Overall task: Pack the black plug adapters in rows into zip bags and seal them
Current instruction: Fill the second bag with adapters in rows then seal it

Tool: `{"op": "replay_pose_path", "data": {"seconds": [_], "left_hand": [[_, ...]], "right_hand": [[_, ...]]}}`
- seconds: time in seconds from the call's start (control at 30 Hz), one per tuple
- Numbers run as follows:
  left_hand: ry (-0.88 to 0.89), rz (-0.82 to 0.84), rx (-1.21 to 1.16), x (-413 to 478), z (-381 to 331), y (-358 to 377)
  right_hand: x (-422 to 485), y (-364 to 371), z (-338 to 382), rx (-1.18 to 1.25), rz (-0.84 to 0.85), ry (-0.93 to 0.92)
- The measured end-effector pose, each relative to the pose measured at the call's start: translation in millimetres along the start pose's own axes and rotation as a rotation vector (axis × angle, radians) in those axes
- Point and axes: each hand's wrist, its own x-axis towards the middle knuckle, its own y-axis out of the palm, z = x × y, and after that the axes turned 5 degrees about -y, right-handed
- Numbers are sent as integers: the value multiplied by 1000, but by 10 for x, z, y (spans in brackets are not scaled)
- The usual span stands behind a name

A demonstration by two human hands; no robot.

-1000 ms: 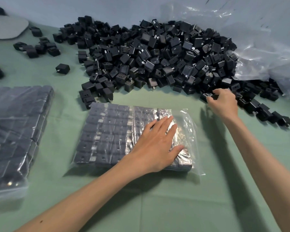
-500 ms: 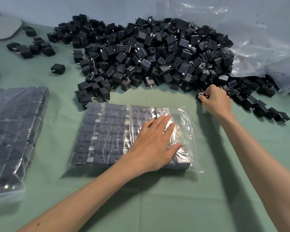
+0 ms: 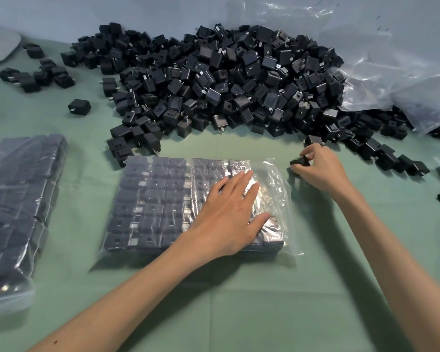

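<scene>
Head view showed a clear zip bag (image 3: pixel 277 189) lying flat at the middle of the green table cover (image 3: pixel 239 301), packed with black plug adapters (image 3: pixel 158 199) in tidy rows; its right end was loose, crinkled film. The left hand (image 3: pixel 229 214) lay palm-down on the right part of the bag, fingers straight and spread, pressing on the plastic over the adapters. Just beside the bag's right edge, the right hand (image 3: pixel 318 168) pinched a single adapter (image 3: pixel 299 161) between thumb and curled fingers, low over the cover.

Beyond both hands rose a big heap of loose adapters (image 3: pixel 226 80) — it spread across the far side of the table and trailed off toward the right. A lone adapter (image 3: pixel 79 106) sat apart at the heap's left. A crumpled clear plastic sheet (image 3: pixel 391 72) lay at the far right, against the heap. At the left edge rested another filled bag (image 3: pixel 18 199) — dark rows under shiny film.
</scene>
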Motion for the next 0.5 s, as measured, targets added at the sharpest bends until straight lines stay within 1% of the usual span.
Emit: {"op": "replay_pose_path", "data": {"seconds": [0.17, 0.23, 0.3, 0.37, 0.47, 0.5], "left_hand": [[1, -1, -2, -1, 3, -2], [-1, 4, -1, 1, -1, 3], [-2, 6, 2, 1, -3, 7], [-2, 2, 5, -1, 0, 8], [-2, -3, 7, -2, 5, 9], [-2, -4, 6, -2, 0, 7]], "right_hand": [[-334, -10, 41, 69, -39, -43], [-462, 4, 70, 147, -55, -27], [-586, 6, 110, 275, -54, -21], [-701, 6, 174, 378, -3, -65], [-805, 23, 243, 407, 87, -193], [-828, 28, 264, 442, 114, -211]]}}
